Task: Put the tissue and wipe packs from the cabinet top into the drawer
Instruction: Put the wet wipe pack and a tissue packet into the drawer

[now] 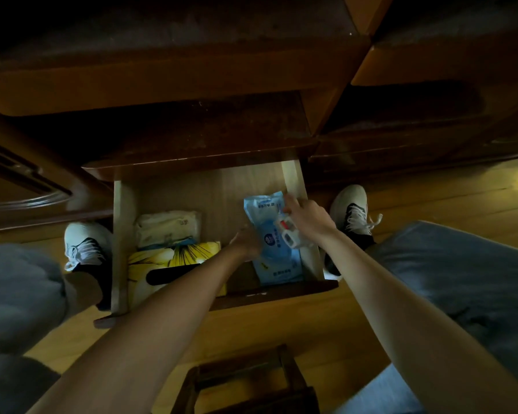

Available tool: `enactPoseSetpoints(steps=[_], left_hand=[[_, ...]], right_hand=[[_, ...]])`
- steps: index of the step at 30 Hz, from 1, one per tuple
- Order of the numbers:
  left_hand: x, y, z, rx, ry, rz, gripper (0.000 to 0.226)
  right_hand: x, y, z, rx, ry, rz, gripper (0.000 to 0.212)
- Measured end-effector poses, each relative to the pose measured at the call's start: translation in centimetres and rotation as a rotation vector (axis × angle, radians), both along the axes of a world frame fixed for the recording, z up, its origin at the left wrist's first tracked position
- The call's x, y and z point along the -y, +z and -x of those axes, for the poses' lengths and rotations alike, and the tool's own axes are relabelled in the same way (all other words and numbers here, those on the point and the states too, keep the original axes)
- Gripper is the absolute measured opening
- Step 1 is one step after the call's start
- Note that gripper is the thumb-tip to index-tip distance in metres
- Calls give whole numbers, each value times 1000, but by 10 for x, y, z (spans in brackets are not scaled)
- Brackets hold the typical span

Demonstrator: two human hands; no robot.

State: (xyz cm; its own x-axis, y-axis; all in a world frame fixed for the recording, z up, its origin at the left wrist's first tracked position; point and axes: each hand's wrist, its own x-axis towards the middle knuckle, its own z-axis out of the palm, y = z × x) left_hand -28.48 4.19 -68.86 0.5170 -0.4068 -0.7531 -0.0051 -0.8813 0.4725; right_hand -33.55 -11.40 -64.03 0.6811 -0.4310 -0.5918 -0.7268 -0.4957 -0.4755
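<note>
Both forearms reach down into the open drawer [293,177], where the left hand [247,242] presses on the blue wipe pack [269,222] lying along the right wall, fingers hidden beneath, grip undeterminable, while the right hand [307,215] pinches a small white pack [287,231] above it.

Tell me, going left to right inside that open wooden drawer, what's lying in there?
Yellow flower-print tissue pack with a cream soft pack behind it, then the left hand, the light blue wipe pack, and the right hand holding a small white-and-red item.
</note>
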Motion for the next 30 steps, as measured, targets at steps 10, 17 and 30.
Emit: enactPoseSetpoints(steps=[10,17,30], left_hand=[[-79,60,-18,-221,524,582,33],[-133,65,-1,-183,772,627,49],[-152,57,-11,214,478,356,34]], right_hand=[[-63,24,-19,117,-341,-729,44],[-103,24,-11,156,-50,-639,58],[-114,18,-12,161,-181,-619,60]])
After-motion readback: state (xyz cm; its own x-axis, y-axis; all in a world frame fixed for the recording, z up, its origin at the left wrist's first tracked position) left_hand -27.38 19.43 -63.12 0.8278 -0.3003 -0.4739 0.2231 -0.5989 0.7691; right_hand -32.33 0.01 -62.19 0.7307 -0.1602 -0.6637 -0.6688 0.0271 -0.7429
